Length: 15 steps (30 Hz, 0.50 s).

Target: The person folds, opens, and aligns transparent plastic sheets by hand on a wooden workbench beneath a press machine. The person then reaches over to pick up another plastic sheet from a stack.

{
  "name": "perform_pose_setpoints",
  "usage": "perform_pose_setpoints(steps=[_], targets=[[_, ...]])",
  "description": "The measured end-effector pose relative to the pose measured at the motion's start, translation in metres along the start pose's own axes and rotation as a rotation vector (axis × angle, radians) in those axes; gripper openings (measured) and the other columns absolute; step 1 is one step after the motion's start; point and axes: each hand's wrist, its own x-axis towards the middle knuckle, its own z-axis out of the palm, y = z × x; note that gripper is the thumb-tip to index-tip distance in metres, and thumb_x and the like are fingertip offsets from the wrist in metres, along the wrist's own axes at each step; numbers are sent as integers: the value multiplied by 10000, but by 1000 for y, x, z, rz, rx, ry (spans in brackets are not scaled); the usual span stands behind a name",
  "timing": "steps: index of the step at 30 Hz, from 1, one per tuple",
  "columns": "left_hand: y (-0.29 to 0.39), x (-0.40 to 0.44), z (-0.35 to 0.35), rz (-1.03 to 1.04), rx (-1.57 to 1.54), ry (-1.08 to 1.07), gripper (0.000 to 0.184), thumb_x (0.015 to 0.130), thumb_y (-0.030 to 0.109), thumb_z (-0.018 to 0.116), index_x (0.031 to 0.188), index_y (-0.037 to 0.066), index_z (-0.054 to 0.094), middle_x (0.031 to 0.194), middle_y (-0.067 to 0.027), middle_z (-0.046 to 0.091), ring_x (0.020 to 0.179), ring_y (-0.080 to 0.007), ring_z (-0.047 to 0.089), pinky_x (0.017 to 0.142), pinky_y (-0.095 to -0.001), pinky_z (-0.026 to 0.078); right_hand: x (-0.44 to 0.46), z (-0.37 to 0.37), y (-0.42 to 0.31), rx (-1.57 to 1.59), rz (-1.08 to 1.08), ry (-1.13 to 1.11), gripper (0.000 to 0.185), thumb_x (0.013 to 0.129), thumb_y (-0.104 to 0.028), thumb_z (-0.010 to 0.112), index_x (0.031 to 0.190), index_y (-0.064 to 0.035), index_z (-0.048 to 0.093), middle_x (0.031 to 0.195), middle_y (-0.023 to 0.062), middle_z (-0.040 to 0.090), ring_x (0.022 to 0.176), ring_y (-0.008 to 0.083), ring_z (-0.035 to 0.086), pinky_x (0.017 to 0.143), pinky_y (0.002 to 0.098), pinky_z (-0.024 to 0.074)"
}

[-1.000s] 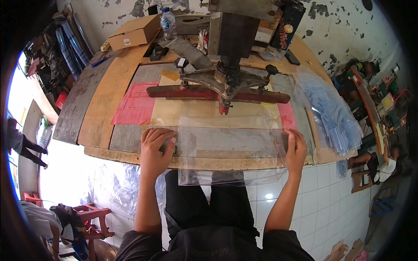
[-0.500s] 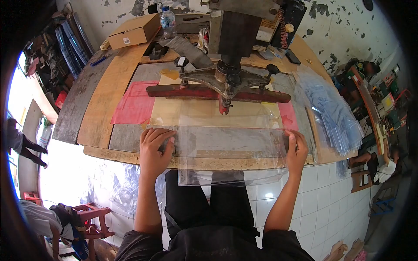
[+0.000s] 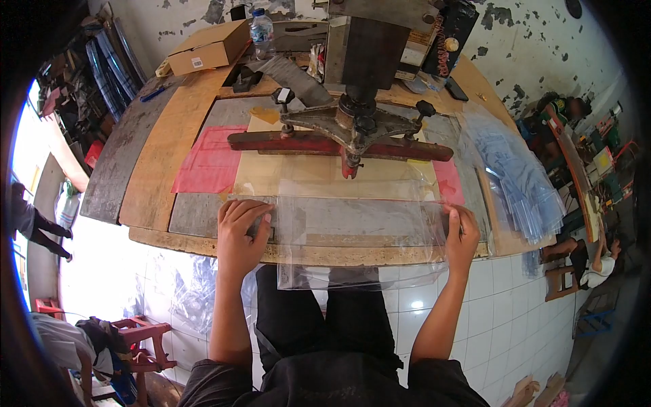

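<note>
A clear plastic sheet [image 3: 359, 234], perhaps a pouch, lies across the front of the workbench, and its near part hangs over the edge above my legs. My left hand [image 3: 242, 234] is closed in a pinch at its left side. At the right side, my right hand [image 3: 462, 230] pinches the sheet's edge between thumb and fingers. The sheet's far part lies on the cream board [image 3: 298, 178], close to the press head. Above the board hangs the press's long red bar [image 3: 298, 142], apart from my hands.
A pile of clear plastic pieces [image 3: 519, 176] covers the bench's right side. Pink sheets [image 3: 211, 159] flank the board. Behind stand a cardboard box [image 3: 209, 49] and a water bottle [image 3: 262, 34]. A phone [image 3: 456, 89] lies at the back right. Other people sit at the right.
Both hands and the plastic sheet stay almost exactly in place. The press head has not moved. A seated person at the far right has shifted slightly.
</note>
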Motion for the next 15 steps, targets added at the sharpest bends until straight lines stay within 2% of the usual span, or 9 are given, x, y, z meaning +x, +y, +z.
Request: perform_pose_setpoints(steps=[15], targets=[[-1, -1, -1, -32, -4, -25, 172, 904, 81, 671, 1043, 57, 770, 1071, -113, 742, 1105, -314, 653, 1139, -479, 384, -1, 0, 0, -40, -7, -3, 275, 1055, -217, 583, 1046, -9, 763, 1039, 138, 725, 995, 302, 672, 901, 405, 507]])
